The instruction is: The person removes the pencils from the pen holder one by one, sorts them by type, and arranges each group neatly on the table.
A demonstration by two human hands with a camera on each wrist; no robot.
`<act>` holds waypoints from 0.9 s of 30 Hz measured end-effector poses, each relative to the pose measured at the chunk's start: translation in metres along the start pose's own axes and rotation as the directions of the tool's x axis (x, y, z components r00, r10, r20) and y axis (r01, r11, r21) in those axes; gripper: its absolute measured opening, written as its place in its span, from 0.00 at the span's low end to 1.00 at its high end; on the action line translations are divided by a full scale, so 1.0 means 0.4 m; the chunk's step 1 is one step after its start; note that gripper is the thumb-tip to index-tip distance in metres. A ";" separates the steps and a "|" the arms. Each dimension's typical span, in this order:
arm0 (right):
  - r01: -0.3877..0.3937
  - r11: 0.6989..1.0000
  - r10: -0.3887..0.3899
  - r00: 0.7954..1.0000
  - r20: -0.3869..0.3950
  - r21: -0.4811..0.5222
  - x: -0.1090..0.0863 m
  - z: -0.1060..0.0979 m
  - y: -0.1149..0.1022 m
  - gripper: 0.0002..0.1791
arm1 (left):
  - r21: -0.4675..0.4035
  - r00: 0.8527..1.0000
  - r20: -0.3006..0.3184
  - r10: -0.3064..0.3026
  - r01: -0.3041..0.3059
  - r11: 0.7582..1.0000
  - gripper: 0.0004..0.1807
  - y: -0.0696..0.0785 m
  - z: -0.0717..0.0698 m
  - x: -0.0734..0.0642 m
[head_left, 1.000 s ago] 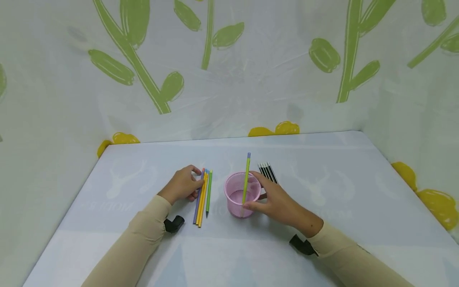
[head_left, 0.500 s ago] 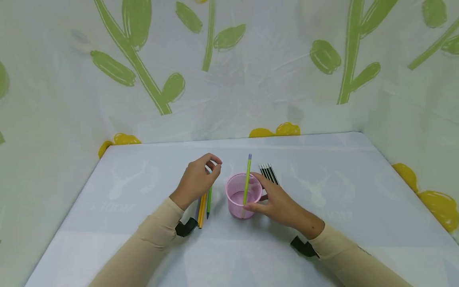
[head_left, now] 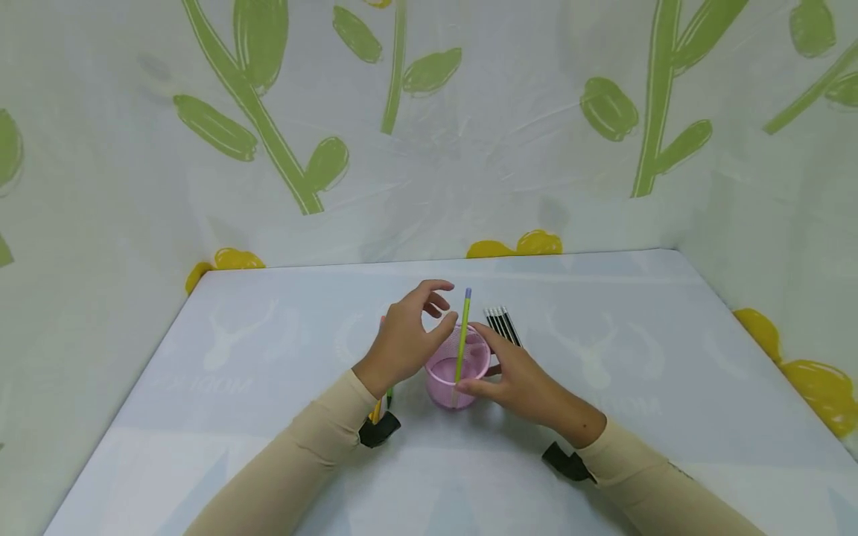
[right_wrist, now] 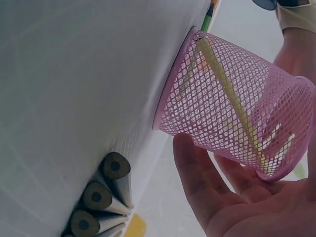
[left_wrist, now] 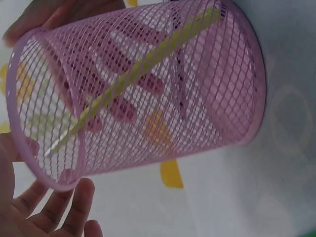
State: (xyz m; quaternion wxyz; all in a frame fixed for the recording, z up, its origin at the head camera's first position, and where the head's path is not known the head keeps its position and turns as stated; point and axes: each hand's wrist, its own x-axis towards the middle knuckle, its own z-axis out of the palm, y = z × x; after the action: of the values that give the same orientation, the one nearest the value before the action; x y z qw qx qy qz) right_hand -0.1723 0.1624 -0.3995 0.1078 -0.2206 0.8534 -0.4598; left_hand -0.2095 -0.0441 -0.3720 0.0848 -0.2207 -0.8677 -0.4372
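Observation:
A pink mesh pencil cup [head_left: 442, 392] stands upright on the table. Leaning inside it is one yellow-green pencil [head_left: 462, 339] with a purple top end. My right hand [head_left: 523, 383] grips the cup from the right, thumb on the near side and fingers round the far side. My left hand [head_left: 405, 339] is at the cup's left rim, thumb and fingers spread apart, holding nothing. In the left wrist view, left fingertips [left_wrist: 83, 190] lie right at the rim of the cup [left_wrist: 148, 98]. Left of the cup, pencils are mostly hidden under my left forearm; a green pencil [head_left: 390, 397] peeks out.
Several black-and-white pencils [head_left: 501, 326] lie side by side behind the right hand; the right wrist view shows their blunt ends [right_wrist: 97, 196]. A yellow pencil [head_left: 376, 412] shows beside the left wrist camera [head_left: 379, 429]. A leaf-patterned cloth wall [head_left: 429, 171] stands behind the table.
My left hand has left the coloured pencils and moved right to the cup's rim, its fingers spreading wider. The right hand keeps its grip; cup and pencil stay in place.

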 end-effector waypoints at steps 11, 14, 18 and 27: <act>0.027 0.999 -0.027 1.000 -0.007 -0.025 0.005 -0.002 -0.001 0.49 | -0.037 0.999 -0.012 0.043 -0.043 0.998 0.28 -0.003 0.041 0.014; 0.026 0.999 -0.026 1.000 -0.004 -0.023 0.006 0.000 -0.003 0.49 | -0.054 0.999 -0.021 0.035 -0.036 0.998 0.26 -0.009 0.047 0.012; 0.016 1.000 -0.016 1.000 0.000 -0.024 0.005 0.000 -0.004 0.49 | -0.089 1.000 -0.007 0.006 -0.007 0.996 0.24 -0.013 0.051 0.009; 0.005 1.000 -0.005 1.000 0.002 -0.026 -0.001 -0.001 -0.004 0.50 | -0.156 1.000 0.007 -0.030 0.031 0.987 0.23 -0.014 0.057 0.005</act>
State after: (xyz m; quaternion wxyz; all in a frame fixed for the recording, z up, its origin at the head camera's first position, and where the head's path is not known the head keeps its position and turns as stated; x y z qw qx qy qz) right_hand -0.1716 0.1624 -0.3979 0.1046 -0.2247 0.8586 -0.4487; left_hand -0.2128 -0.0284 -0.3891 0.0586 -0.2144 -0.8342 -0.5046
